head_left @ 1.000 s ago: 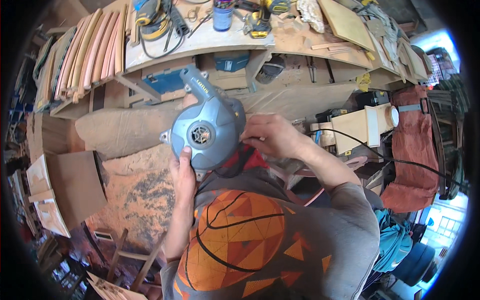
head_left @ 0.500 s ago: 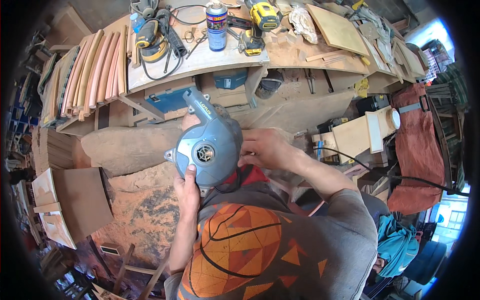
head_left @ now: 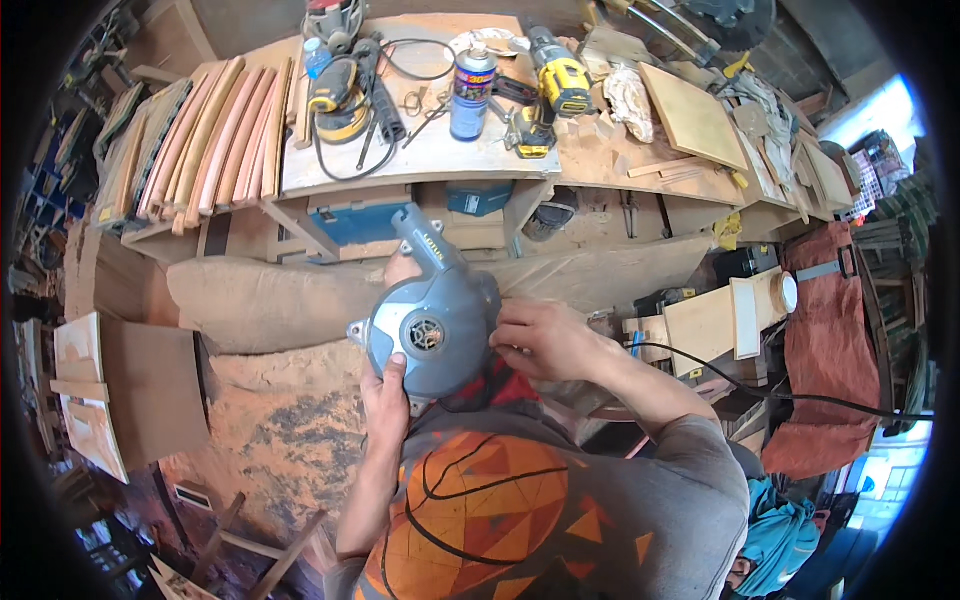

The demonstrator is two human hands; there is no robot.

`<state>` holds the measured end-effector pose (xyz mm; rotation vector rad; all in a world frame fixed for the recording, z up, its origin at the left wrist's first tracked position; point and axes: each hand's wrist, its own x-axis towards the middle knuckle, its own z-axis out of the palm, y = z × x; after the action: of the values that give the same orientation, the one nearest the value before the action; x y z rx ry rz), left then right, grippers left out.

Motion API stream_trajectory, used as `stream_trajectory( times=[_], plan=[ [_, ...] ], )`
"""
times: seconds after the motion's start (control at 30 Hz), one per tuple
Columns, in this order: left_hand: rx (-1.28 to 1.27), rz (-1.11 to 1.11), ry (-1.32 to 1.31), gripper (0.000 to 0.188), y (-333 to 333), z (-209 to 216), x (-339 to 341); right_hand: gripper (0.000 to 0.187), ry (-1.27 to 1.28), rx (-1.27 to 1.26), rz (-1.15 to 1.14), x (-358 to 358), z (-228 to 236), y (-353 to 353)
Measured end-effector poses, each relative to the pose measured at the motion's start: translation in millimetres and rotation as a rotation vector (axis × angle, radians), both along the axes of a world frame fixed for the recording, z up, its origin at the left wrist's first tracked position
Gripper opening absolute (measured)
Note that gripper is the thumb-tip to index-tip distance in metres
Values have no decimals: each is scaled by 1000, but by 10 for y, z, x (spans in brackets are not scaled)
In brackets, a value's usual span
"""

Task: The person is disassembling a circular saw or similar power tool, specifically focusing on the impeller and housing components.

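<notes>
Since that grey electric blower (head_left: 432,325) looks like rigid, fairly hefty plastic (cord trailing off right), both hands stay clamped on it at chest height: left hand (head_left: 385,392) underneath, right hand (head_left: 540,338) on its side.

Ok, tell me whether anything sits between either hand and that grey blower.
Nothing visible does. The left hand already grips the grey blower from below at its lower left, and the right hand rests against its right side. Both touch the housing directly. The black cord trails off to the right, clear of both hands.
</notes>
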<state>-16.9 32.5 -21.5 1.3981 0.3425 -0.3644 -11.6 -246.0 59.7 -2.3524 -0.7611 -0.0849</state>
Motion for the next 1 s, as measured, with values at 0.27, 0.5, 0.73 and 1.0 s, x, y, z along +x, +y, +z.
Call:
stream_trajectory(
  times=[0.27, 0.5, 0.73, 1.0],
  plan=[
    [-43, -3, -53, 57, -69, 84, 82, 16, 111, -87, -27, 105, 91, -35],
    [-112, 5, -81, 56, -54, 42, 82, 14, 100, 28, 26, 162, -1, -18],
    [-34, 14, -120, 54, -30, 65, 58, 15, 135, 31, 29, 228, -20, 11],
    [-9, 52, -120, 52, 13, 46, 51, 17, 44, -2, 91, 321, -105, 34]
  ],
)
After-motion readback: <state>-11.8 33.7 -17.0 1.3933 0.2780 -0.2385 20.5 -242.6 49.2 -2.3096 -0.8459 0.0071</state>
